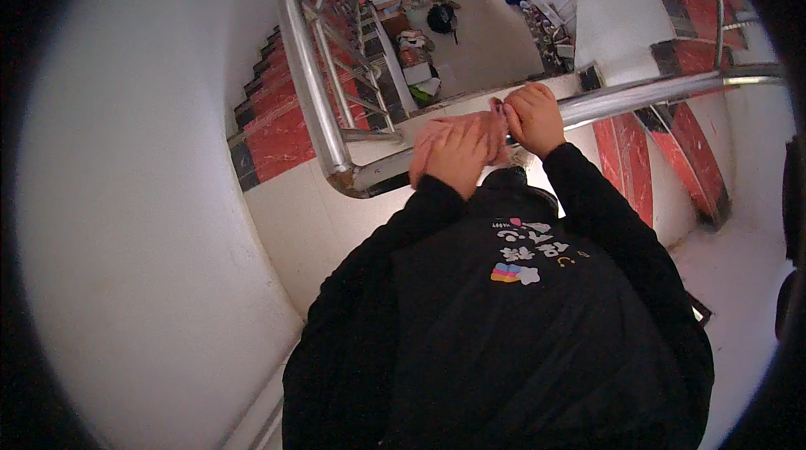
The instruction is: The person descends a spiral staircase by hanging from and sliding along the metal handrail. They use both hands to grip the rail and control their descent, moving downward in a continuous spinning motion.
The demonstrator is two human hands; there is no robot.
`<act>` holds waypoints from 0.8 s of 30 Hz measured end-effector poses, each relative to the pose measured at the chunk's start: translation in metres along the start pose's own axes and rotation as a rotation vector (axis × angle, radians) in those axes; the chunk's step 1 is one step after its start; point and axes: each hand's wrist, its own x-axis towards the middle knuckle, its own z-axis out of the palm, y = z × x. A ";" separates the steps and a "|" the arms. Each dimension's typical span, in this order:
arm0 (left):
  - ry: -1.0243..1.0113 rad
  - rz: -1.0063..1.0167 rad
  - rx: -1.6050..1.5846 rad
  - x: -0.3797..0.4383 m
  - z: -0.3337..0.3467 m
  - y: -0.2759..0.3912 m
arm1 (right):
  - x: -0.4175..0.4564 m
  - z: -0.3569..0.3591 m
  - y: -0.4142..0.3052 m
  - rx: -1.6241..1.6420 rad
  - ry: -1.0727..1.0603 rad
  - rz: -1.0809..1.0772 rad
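Observation:
A pink cloth lies wrapped over a shiny metal handrail in front of my body. My left hand presses on the cloth around the rail, with its fingers curled over it. Beside it, my right hand is closed at the rail, pinching the gathered right end of the cloth. The part of the rail beneath the cloth and hands is hidden. To the left, the rail bends at a rounded corner and joins a sloping metal banister.
Red and black stairs descend at left, and more red steps are at right. Boxes and bags and a dark round object are on the floor below. A white wall bounds the left side.

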 end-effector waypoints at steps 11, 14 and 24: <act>0.179 0.019 0.195 -0.107 -0.011 -0.044 | -0.004 -0.007 0.001 0.073 -0.100 -0.011; 0.234 -0.045 0.210 -0.087 0.001 -0.033 | -0.004 -0.006 0.000 0.106 -0.029 -0.047; -0.080 0.035 0.087 -0.003 -0.014 -0.009 | -0.005 -0.008 0.001 0.279 -0.145 0.042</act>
